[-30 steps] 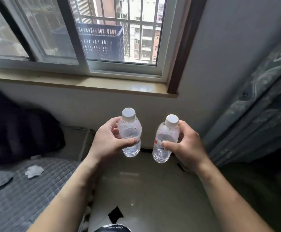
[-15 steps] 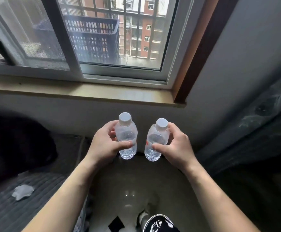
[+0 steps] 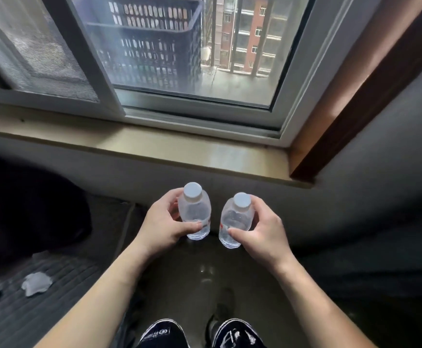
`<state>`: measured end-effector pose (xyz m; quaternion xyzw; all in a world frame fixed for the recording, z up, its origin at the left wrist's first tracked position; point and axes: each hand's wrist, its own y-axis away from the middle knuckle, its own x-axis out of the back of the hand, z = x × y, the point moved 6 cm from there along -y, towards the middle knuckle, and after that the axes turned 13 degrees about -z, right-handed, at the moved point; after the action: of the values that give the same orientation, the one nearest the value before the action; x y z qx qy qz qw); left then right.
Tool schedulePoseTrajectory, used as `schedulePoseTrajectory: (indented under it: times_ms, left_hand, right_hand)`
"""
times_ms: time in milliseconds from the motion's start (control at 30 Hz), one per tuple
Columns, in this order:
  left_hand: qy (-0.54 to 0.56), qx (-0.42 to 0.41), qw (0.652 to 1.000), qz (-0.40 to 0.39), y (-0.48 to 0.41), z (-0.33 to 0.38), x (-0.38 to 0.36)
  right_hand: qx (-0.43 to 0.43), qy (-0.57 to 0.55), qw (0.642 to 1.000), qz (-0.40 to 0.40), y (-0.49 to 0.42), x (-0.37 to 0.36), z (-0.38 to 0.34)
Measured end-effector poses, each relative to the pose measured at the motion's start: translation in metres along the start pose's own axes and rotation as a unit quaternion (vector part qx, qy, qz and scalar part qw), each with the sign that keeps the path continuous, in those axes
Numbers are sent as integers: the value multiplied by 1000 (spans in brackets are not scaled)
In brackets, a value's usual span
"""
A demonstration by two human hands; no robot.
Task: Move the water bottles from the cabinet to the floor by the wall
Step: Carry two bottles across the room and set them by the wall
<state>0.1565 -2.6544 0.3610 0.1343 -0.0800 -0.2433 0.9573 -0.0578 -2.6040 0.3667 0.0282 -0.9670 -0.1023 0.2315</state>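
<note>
Two small clear water bottles with white caps are held upright side by side, low over the floor near the wall under the window. My left hand [image 3: 163, 226] grips the left bottle [image 3: 194, 212], thumb across its front. My right hand [image 3: 260, 231] grips the right bottle [image 3: 235, 220] the same way. The bottles' bases hang just above the glossy tiled floor [image 3: 205, 277]; I cannot tell whether they touch it. The cabinet is out of view.
The grey wall [image 3: 134, 177] runs below a stone window sill [image 3: 179, 146]. A grey quilted mattress [image 3: 29, 305] with a dark bundle [image 3: 24, 212] lies at left. My shoes [image 3: 202, 335] stand on the floor below. Dark fabric fills the right side.
My view has tilted downward and closer to the wall. Both hands have lowered the bottles toward the floor, keeping them side by side. My shoes have come into sight.
</note>
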Motion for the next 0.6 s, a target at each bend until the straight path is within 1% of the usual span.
schedulePoseTrajectory:
  times_ms: [167, 300, 467, 600]
  left_hand:
    - [-19, 12, 1000, -6, -40, -24, -5]
    - [-44, 24, 998, -23, -68, -64, -6]
    - [-88, 28, 995, -44, -108, -144, -7]
    - [-127, 44, 990, -54, -151, -229, -16]
  right_hand:
    - [-13, 10, 1000, -5, -35, -2, 31]
    - [-33, 7, 999, -16, -58, -13, 72]
    - [-56, -1, 998, -18, -92, -46, 155]
    - [-80, -10, 997, -19, -122, -86, 245]
